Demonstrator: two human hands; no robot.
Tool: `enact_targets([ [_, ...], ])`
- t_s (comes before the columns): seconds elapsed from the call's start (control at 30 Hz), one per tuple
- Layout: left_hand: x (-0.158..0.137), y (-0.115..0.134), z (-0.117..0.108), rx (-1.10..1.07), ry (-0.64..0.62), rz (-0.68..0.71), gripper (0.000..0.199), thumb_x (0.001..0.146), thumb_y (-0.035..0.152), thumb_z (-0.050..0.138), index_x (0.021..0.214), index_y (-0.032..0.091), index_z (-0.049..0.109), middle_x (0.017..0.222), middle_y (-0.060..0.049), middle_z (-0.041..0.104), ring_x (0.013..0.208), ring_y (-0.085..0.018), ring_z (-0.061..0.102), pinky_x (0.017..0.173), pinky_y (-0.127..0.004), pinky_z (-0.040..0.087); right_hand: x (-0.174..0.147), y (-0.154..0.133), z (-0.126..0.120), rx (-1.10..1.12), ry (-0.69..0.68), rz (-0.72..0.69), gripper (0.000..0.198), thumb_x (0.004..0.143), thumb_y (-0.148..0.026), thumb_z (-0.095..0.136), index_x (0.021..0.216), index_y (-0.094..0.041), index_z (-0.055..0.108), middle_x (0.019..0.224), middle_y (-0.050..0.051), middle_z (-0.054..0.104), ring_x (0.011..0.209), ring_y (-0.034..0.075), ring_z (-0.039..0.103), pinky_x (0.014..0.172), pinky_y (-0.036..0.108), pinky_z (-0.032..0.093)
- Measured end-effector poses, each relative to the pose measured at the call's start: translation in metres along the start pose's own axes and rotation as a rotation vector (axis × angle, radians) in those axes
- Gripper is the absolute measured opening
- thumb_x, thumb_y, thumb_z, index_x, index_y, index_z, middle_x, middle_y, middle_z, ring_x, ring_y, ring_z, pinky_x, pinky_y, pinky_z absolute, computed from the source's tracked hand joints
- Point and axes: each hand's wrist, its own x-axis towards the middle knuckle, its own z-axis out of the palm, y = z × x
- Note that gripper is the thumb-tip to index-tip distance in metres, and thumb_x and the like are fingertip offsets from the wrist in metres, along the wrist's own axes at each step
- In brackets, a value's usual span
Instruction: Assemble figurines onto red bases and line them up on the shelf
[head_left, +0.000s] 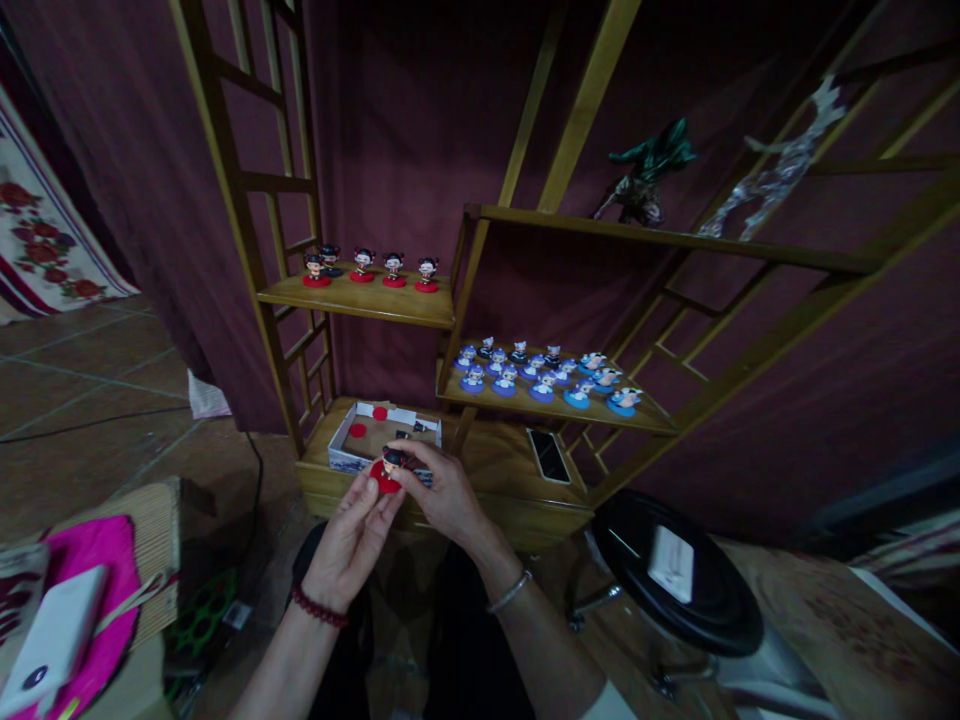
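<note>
Two hands engaged on one figurine [393, 461]. Left hand [348, 545] pinches its red base [381, 480]; right hand [448, 495] pinches the figure itself. Advisable, in my judgement: steady base, light pressure. Figurine sits between both hands' fingertips, near the open box [346, 462].

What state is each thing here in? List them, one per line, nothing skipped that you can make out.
Held figure: head up, in both hands
Left hand: closed on the red base
Right hand: fingers on the figure
Box: open, red discs inside
Phone: lying flat, screen dark
Red-based figures: standing
Purple-based figures: standing
Stool: upright, white item on it
</note>
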Motion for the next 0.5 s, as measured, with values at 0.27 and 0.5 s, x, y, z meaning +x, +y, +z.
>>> enact_targets([
  [0.27,0.0002,-0.0018,-0.0034,-0.007,0.010,-0.003,0.019,0.074,0.004,0.053,0.088,0.013,0.062,0.093,-0.007,0.065,0.087,-0.014,0.061,0.088,-0.030,0.045,-0.0016,-0.0002,-0.0008,0.017,-0.017,0.022,0.029,0.078,-0.021,0.053,0.107,-0.025,0.056,0.103,0.001,0.062,0.095,0.015,0.057,0.084,0.029,0.045],
  [0.5,0.0019,-0.0032,-0.0037,0.012,-0.026,-0.002,0.021,0.074,0.004,0.055,0.091,0.014,0.062,0.099,-0.007,0.064,0.092,-0.015,0.059,0.090,-0.030,0.044,-0.0047,0.0047,0.0014,0.107,-0.016,0.080,0.032,0.078,-0.022,0.054,0.109,-0.025,0.056,0.105,0.001,0.063,0.096,0.015,0.058,0.086,0.029,0.045],
])
